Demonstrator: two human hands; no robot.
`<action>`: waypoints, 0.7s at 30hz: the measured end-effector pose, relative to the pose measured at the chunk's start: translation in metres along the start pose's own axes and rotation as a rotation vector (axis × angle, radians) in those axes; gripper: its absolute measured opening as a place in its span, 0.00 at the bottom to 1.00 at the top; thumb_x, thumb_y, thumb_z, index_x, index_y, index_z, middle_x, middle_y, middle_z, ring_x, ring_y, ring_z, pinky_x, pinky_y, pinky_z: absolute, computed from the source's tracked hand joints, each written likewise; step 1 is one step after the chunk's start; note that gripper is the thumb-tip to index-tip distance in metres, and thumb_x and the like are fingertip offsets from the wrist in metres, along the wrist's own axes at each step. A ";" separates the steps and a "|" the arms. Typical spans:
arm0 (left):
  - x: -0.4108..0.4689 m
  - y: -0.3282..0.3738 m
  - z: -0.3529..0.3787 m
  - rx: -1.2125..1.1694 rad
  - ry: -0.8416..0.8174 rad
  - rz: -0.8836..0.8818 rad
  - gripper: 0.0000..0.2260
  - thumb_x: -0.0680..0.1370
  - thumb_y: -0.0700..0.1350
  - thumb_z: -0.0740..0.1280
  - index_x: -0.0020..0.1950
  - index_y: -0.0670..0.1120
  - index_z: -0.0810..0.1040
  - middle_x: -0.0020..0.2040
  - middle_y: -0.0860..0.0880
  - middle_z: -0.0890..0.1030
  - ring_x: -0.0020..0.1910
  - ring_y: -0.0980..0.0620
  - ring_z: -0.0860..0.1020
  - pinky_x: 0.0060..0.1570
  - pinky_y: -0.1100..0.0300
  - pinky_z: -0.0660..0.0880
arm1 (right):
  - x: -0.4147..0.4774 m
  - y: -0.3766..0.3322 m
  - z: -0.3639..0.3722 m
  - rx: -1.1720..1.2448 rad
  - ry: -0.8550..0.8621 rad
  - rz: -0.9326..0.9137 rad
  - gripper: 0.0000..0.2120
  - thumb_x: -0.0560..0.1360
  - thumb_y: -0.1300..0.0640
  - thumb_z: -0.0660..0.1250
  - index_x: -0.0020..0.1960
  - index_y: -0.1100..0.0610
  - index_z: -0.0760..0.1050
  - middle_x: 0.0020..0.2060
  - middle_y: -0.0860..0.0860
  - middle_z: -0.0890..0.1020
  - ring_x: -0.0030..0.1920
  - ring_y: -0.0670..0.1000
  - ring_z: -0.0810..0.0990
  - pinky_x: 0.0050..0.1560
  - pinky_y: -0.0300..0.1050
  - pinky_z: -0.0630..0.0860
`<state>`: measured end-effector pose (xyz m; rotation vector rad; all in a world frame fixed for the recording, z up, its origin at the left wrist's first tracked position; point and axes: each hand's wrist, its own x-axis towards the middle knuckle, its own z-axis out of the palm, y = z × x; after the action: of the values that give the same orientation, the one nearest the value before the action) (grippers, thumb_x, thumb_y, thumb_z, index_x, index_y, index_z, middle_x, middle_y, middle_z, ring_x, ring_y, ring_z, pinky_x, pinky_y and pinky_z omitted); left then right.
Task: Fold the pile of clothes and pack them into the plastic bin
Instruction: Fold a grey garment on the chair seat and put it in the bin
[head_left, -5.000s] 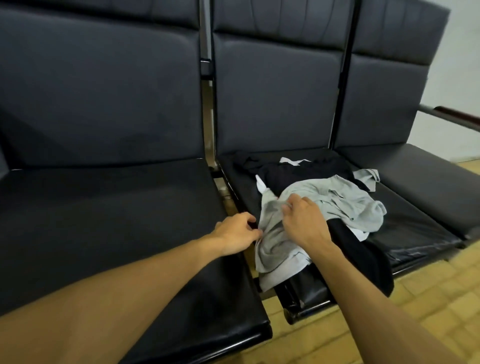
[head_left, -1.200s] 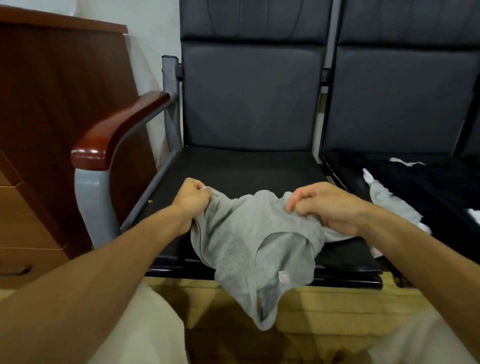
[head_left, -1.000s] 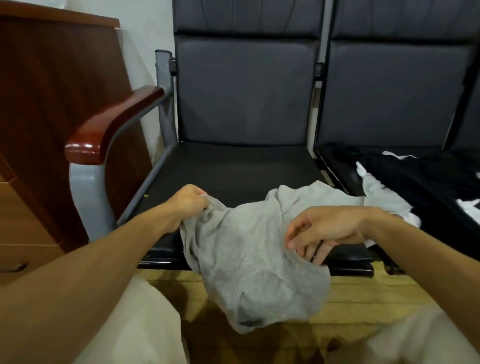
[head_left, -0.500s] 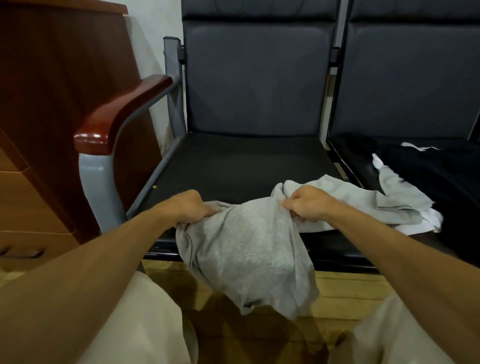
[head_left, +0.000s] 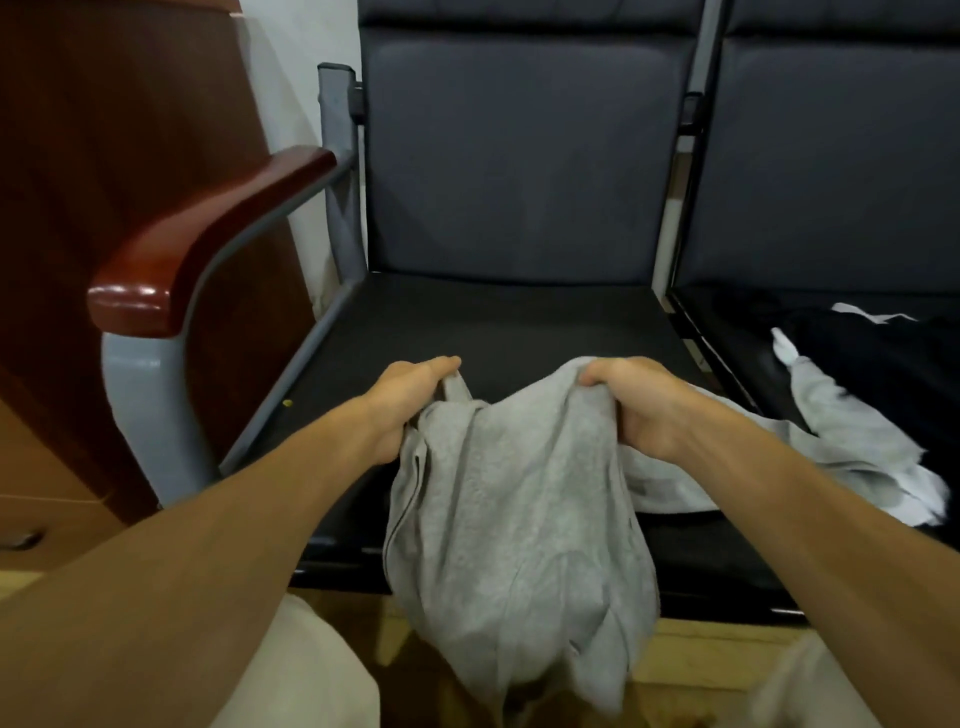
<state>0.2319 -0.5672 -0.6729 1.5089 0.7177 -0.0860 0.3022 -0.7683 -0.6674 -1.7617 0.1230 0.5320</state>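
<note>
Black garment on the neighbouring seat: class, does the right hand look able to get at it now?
Probably not at once: the right hand is gripping the grey garment. Nothing blocks the way to the black garment.

Both hands grip a grey garment over the near edge of a black seat: the left hand pinches its left edge, the right hand bunches its top. The cloth hangs off the seat toward the floor and trails right toward black clothes on the neighbouring seat.
</note>
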 end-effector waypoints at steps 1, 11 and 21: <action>0.003 0.002 0.001 -0.045 -0.007 -0.007 0.10 0.77 0.51 0.68 0.48 0.44 0.76 0.48 0.42 0.81 0.45 0.44 0.81 0.44 0.52 0.79 | 0.003 -0.002 -0.003 0.051 0.013 0.003 0.15 0.75 0.61 0.64 0.61 0.62 0.74 0.53 0.58 0.80 0.51 0.56 0.81 0.48 0.50 0.79; 0.039 0.002 -0.003 -0.359 0.302 0.059 0.13 0.77 0.46 0.68 0.61 0.47 0.77 0.55 0.43 0.80 0.51 0.44 0.79 0.53 0.49 0.78 | 0.021 -0.002 -0.043 0.251 0.225 0.001 0.26 0.69 0.59 0.74 0.65 0.58 0.72 0.56 0.57 0.80 0.52 0.58 0.81 0.50 0.55 0.79; 0.036 -0.005 -0.025 -0.485 0.396 0.055 0.21 0.75 0.38 0.70 0.67 0.43 0.72 0.60 0.42 0.77 0.58 0.42 0.77 0.55 0.47 0.76 | -0.009 0.005 -0.076 0.478 0.143 -0.140 0.12 0.79 0.59 0.64 0.61 0.55 0.77 0.54 0.53 0.82 0.54 0.52 0.80 0.45 0.45 0.77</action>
<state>0.2485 -0.5313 -0.6924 1.0833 0.9324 0.4139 0.3139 -0.8427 -0.6553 -1.3266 0.2067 0.2469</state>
